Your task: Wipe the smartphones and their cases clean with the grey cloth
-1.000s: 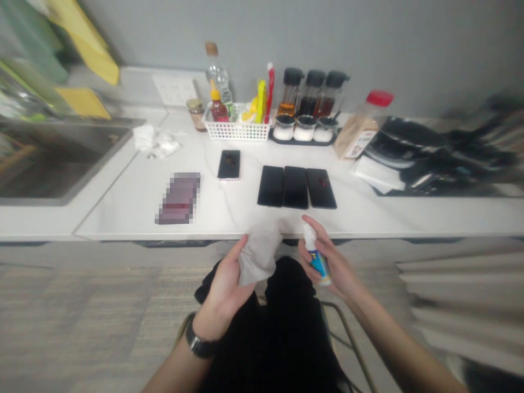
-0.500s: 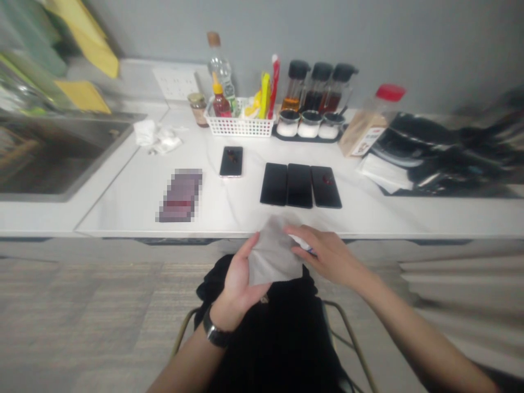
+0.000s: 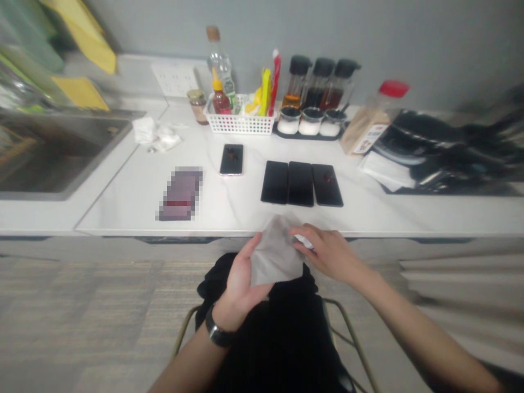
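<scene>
A thin grey cloth (image 3: pixel 275 256) lies spread over my left hand (image 3: pixel 240 278), which holds it from beneath with the thumb and part of the palm showing at its edges. Whether anything else lies under the cloth is hidden. My right hand (image 3: pixel 325 251) is closed around a small white object with a blue edge (image 3: pixel 304 242), mostly covered by the fingers. Its fingertips are at the cloth's right side. Just beyond my hands, three dark phones (image 3: pixel 289 183) lie side by side on the white counter (image 3: pixel 229 210).
Farther left are a smaller phone (image 3: pixel 232 159) and a pixelated purple rectangle (image 3: pixel 180 194). Crumpled tissues (image 3: pixel 158 135) lie near the sink (image 3: pixel 61 158). A white basket (image 3: pixel 239 125), seasoning jars (image 3: pixel 310 122), a red-capped container (image 3: pixel 368 125) and black pans (image 3: pixel 426 142) stand along the back.
The right hand's fingers have shifted slightly on the cloth's edge. Both hands keep their hold, and the counter objects have not moved apart from a slight view shift.
</scene>
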`<state>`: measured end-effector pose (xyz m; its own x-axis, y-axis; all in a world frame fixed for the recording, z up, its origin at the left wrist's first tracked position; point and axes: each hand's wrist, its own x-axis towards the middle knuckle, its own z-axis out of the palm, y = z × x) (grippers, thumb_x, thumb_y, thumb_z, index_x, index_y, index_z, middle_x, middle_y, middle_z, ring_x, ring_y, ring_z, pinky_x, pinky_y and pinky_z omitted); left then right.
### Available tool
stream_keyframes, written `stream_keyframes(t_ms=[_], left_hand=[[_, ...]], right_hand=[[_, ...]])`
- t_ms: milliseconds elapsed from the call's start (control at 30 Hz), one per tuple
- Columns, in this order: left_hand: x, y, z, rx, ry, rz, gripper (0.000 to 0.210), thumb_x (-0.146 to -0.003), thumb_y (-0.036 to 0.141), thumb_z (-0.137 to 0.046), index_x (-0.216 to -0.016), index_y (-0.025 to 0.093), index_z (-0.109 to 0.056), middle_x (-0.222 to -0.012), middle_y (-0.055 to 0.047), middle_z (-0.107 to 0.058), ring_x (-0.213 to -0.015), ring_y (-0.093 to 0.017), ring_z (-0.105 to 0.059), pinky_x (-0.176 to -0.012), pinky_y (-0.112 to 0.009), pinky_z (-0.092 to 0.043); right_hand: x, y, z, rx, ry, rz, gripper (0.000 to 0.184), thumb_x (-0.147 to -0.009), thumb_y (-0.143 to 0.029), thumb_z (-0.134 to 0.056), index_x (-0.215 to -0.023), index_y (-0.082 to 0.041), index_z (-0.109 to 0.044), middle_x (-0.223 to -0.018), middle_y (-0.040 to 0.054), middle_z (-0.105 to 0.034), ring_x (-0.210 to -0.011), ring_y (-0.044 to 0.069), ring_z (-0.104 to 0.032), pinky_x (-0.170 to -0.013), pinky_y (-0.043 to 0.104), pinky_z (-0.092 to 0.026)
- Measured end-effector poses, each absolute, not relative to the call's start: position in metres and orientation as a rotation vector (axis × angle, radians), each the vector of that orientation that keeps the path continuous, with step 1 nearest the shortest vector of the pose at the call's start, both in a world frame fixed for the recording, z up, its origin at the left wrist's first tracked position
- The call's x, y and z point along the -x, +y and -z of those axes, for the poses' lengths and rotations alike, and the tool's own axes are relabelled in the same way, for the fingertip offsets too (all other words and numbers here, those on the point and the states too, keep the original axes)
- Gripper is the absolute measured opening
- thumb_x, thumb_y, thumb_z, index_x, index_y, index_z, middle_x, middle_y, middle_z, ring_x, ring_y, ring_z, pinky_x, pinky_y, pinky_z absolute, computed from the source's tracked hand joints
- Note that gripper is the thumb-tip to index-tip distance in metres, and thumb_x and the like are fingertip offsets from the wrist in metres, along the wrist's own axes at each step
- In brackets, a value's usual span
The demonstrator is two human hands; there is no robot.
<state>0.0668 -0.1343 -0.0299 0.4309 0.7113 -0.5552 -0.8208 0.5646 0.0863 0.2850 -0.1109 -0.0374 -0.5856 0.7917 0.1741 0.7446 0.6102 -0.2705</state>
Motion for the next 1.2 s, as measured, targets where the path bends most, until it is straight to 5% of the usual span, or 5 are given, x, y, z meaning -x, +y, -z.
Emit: stream_keyframes(t_ms=[567, 767, 900, 1067, 1200], left_hand=[[-0.068, -0.132, 0.027, 0.209, 0.61, -0.949, 0.036, -0.11, 0.028, -0.046, -0.119, 0.008, -0.075, -0.101, -0.013, -0.085, -0.112, -0.028, -0.081, -0.115, -0.043, -0.054], [-0.062, -0.132, 0.029, 0.245, 0.659, -0.971, 0.028, -0.109, 0.023, -0.052, -0.116, 0.009, -0.075, -0.098, -0.011, -0.086, -0.1, -0.023, -0.083, -0.11, -0.034, -0.056], [-0.058, -0.132, 0.034, 0.204, 0.612, -0.944, 0.028, -0.105, 0.022, -0.06, -0.126, 0.009, -0.074, -0.105, -0.012, -0.086, -0.11, -0.026, -0.082, -0.114, -0.037, -0.055], [-0.055, -0.131, 0.035, 0.189, 0.693, -0.96, 0.026, -0.104, 0.022, -0.063, -0.122, 0.007, -0.076, -0.102, -0.013, -0.086, -0.116, -0.03, -0.08, -0.118, -0.041, -0.052], [-0.047, -0.132, 0.036, 0.156, 0.807, -0.997, 0.022, -0.104, 0.018, -0.061, -0.107, 0.007, -0.079, -0.096, -0.012, -0.085, -0.113, -0.029, -0.08, -0.117, -0.041, -0.053]], right_hand=[[-0.278, -0.115, 0.047, 1.094, -2.638, -0.105, 0.032, -0.115, -0.037, -0.044, -0.139, -0.029, -0.062, -0.116, 0.0095, -0.081, -0.086, 0.026, -0.08, -0.065, 0.035, -0.056], [-0.326, -0.064, 0.028, 1.262, -2.248, -0.233, 0.056, -0.11, -0.039, -0.052, -0.163, -0.031, -0.036, -0.15, 0.0143, -0.066, -0.121, 0.032, -0.075, -0.097, 0.049, -0.063], [-0.383, 0.043, 0.023, 1.331, -1.904, -0.175, 0.078, -0.102, -0.041, -0.061, -0.169, -0.027, -0.022, -0.129, 0.0127, -0.074, -0.105, 0.031, -0.075, -0.097, 0.052, -0.062], [-0.413, 0.157, 0.044, 1.461, -1.744, -0.06, 0.072, -0.09, -0.03, -0.064, -0.158, -0.02, -0.04, -0.118, 0.0129, -0.077, -0.103, 0.031, -0.075, -0.105, 0.055, -0.058], [-0.417, 0.193, 0.064, 1.635, -1.685, 0.01, 0.069, -0.095, -0.031, -0.062, -0.158, -0.018, -0.037, -0.125, 0.0174, -0.074, -0.115, 0.033, -0.073, -0.108, 0.054, -0.055]])
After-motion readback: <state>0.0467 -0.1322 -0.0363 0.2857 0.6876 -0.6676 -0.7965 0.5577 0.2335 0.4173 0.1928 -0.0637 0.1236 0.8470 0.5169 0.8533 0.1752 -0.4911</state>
